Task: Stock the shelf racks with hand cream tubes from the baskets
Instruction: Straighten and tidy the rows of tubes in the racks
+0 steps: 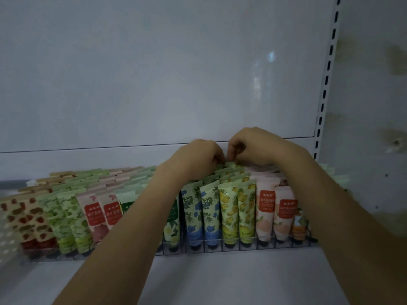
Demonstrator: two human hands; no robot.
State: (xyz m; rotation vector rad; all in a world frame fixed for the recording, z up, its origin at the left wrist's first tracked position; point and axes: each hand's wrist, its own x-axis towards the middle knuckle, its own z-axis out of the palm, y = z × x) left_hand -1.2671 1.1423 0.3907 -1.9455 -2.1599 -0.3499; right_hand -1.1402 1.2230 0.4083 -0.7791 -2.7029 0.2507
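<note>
Light is dim throughout, and whites read grey-blue. Far, straight ahead of me is the white back panel (154, 73) of the shelving unit. It is smooth and glossy, with a faint pale reflection (267, 60) right of centre. A horizontal seam (88, 149) crosses it low down, with a narrower white strip below. To the right stands a white slotted upright (325, 89) with one column of dark slots. Further right is a pale wall (374, 29) with brownish stains (396, 60) and a few small dark marks. Near me is a white, matte shelf board (209, 280).

Dim, bluish light; left edge blurred, wide-angle warped.
</note>
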